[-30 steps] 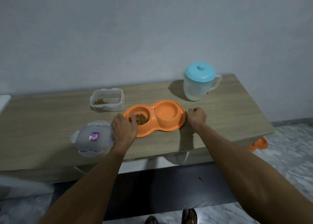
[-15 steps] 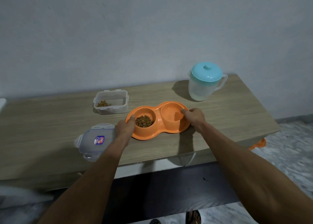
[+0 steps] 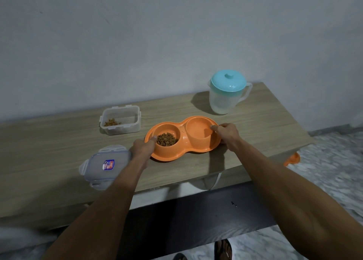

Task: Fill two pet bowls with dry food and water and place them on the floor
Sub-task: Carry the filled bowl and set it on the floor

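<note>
An orange double pet bowl [image 3: 183, 137] rests on the wooden table [image 3: 255, 122]. Its left cup holds brown dry food [image 3: 167, 139]; its right cup [image 3: 198, 130] looks wet or filled with clear water, hard to tell. My left hand [image 3: 142, 148] grips the bowl's left rim, thumb on top near the food. My right hand [image 3: 225, 134] grips the right rim, thumb over the edge. A clear pitcher with a turquoise lid [image 3: 227, 92] stands behind the bowl at the right.
An open clear food container [image 3: 120, 120] with a little kibble sits at the back left. Its lid [image 3: 105, 166] lies near the table's front edge, beside my left forearm. Another orange object [image 3: 292, 158] peeks out below the table's right end. My sandalled feet [image 3: 223, 249] stand on marble floor.
Both hands went from beside the bowl to gripping its two ends. The bowl has not visibly left the table.
</note>
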A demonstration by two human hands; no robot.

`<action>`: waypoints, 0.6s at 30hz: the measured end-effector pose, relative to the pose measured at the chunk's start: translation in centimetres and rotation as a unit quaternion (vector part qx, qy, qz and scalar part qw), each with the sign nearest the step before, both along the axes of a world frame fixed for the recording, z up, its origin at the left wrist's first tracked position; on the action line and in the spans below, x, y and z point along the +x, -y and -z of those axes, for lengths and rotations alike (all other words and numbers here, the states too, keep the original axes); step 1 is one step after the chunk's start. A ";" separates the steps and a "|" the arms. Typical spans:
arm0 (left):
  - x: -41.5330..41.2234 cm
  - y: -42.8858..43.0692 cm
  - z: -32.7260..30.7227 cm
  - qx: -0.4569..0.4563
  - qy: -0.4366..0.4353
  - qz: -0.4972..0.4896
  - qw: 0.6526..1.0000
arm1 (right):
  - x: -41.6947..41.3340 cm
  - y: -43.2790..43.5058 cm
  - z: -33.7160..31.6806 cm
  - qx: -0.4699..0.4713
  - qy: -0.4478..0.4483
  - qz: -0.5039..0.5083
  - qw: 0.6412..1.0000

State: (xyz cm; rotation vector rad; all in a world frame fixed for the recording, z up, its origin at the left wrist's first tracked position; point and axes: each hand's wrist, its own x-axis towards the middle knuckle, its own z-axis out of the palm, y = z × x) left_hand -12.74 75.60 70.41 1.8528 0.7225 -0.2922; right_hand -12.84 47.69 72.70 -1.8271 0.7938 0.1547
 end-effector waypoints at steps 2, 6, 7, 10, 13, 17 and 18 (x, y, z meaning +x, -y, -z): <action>0.4 0.4 0.7 0.005 0.006 0.013 1.000 | -0.9 0.9 -0.1 0.005 0.003 0.009 1.000; 1.2 2.3 2.4 0.015 0.010 0.034 0.999 | -3.2 3.4 -0.8 0.011 0.018 0.040 0.999; 0.8 3.4 1.8 0.009 0.012 0.042 0.999 | -3.9 4.2 -1.0 0.011 0.021 0.046 0.999; -1.8 7.6 -2.1 0.000 0.025 0.058 0.998 | -6.3 7.2 -1.8 0.007 0.027 0.062 0.998; -3.2 12.0 -3.9 -0.007 0.034 0.075 0.997 | -8.8 10.8 -2.5 -0.006 0.036 0.091 0.995; -4.7 18.3 -4.9 -0.012 0.042 0.113 0.993 | -12.2 16.8 -3.4 -0.001 0.060 0.142 0.988; -5.1 20.1 -5.1 -0.012 0.045 0.124 0.991 | -13.2 18.5 -3.7 0.001 0.063 0.149 0.987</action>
